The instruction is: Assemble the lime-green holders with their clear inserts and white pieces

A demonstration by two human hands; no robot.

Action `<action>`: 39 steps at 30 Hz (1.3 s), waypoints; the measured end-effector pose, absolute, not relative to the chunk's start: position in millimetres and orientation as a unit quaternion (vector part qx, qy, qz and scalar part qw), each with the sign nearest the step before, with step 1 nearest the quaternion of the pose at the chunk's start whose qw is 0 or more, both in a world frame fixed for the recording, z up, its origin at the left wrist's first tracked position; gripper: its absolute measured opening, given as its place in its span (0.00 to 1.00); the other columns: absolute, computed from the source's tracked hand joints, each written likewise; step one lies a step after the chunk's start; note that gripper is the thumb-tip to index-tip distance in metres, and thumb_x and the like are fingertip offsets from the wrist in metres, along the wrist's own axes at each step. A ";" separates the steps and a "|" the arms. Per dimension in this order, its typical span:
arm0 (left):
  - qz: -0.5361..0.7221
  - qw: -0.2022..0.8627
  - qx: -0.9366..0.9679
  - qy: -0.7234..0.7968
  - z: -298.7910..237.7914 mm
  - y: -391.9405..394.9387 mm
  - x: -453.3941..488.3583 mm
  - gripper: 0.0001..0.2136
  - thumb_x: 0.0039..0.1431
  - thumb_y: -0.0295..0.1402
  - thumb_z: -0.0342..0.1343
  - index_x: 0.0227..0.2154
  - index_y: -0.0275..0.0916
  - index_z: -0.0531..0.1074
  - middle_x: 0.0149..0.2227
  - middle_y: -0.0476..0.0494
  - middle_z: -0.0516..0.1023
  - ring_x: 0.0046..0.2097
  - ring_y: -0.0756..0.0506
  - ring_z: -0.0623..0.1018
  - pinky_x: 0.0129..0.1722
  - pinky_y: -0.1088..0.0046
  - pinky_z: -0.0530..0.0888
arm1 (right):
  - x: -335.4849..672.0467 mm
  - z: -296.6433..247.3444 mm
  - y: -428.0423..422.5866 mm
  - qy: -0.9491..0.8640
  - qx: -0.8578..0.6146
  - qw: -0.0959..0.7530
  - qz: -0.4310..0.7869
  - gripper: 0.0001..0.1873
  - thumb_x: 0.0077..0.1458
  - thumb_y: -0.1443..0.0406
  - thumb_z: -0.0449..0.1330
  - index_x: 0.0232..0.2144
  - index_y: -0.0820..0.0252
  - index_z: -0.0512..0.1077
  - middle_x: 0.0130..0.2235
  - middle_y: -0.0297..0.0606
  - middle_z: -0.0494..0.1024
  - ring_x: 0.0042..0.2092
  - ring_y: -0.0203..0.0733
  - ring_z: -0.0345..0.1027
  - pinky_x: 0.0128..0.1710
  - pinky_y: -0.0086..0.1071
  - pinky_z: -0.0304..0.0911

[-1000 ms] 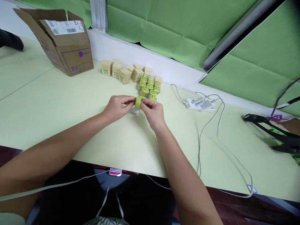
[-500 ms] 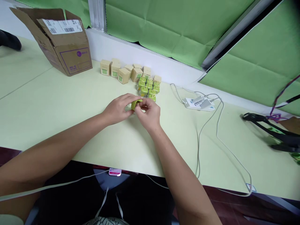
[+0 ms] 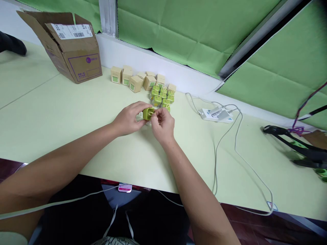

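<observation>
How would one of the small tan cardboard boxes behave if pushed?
The small tan cardboard box looks light, probably thin card, so it should shift easily. Its flat base suggests sliding, not rolling. Standing close to its neighbours, it may knock them.

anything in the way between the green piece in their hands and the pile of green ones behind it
Nothing visible stands in the way. The green plastic piece, held by the left hand and right hand, sits just in front of the cluster of green pieces, with no other object between them.
</observation>
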State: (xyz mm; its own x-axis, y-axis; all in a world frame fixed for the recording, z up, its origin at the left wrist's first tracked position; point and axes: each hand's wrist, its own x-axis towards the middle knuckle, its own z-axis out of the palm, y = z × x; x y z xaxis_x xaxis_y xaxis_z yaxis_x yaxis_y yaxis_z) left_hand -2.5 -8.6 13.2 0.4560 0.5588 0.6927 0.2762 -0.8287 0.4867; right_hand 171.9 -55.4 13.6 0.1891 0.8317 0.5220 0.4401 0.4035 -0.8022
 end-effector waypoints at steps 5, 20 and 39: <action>0.461 0.161 0.825 0.284 13.4 -4.1 -4.8 0.23 0.58 0.29 0.62 0.57 0.41 0.75 0.55 0.41 0.81 0.53 0.42 0.81 0.48 0.66 0.80 | 179.4 12.6 -52.6 -0.603 -0.499 0.588 0.202 0.07 0.62 0.58 0.57 0.34 0.53 0.66 0.40 0.37 0.81 0.38 0.41 0.78 0.39 0.38 0.75; 0.467 0.143 0.829 0.272 9.4 -1.3 -3.8 0.23 0.56 0.26 0.60 0.56 0.42 0.74 0.54 0.42 0.80 0.53 0.42 0.80 0.53 0.63 0.78 | 176.8 15.3 -54.2 -0.623 -0.506 0.572 0.170 0.11 0.64 0.55 0.60 0.33 0.53 0.65 0.31 0.29 0.71 0.30 0.36 0.69 0.32 0.32 0.66; 0.458 0.106 0.822 0.320 13.1 -3.3 -4.2 0.20 0.57 0.28 0.65 0.53 0.43 0.76 0.51 0.41 0.76 0.55 0.40 0.77 0.57 0.60 0.76 | 177.5 17.3 -55.8 -0.620 -0.497 0.589 0.144 0.13 0.65 0.52 0.63 0.44 0.53 0.75 0.42 0.36 0.82 0.30 0.35 0.71 0.33 0.34 0.71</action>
State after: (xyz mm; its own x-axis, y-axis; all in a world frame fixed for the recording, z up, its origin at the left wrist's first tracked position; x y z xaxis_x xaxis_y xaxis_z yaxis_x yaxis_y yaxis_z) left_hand -4.2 -3.3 13.1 0.3753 0.6232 0.6862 0.4281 -0.7731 0.4680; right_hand 177.5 -55.8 17.3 0.1897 0.7862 0.5882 0.4475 0.4640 -0.7645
